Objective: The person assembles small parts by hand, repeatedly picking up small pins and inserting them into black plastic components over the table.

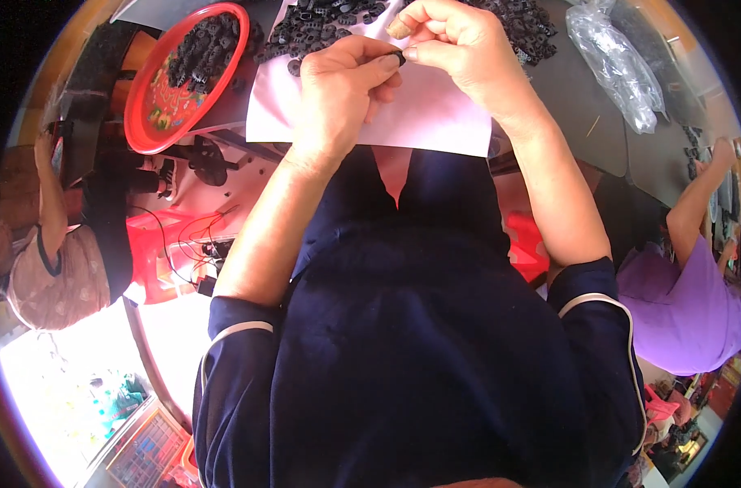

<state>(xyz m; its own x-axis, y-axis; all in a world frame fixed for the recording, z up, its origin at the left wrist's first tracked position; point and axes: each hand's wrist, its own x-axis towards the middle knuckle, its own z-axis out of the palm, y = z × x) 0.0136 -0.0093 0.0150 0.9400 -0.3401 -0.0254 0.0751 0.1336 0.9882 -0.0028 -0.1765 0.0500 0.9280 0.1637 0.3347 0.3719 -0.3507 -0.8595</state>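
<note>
My left hand [338, 93] is closed, with a small black plastic part [398, 58] pinched between thumb and fingertips. Close on its right is my right hand [468, 53], its thumb tip at the edge of that part. The right index finger is bent and lifted apart from the thumb, with a tan covering on its tip. Under both hands lies a white sheet [443, 122] at the table's near edge. Loose black parts [313, 28] are heaped on it behind my left hand, and another heap [529, 28] sits beyond my right wrist.
A red round tray [134, 122] with black parts stands at the left. Clear plastic bags [618, 69] lie on the dark table [586, 142] at the right. One person [61, 276] sits far left, another in purple [684, 301] far right. A red stool [526, 244] shows below the table.
</note>
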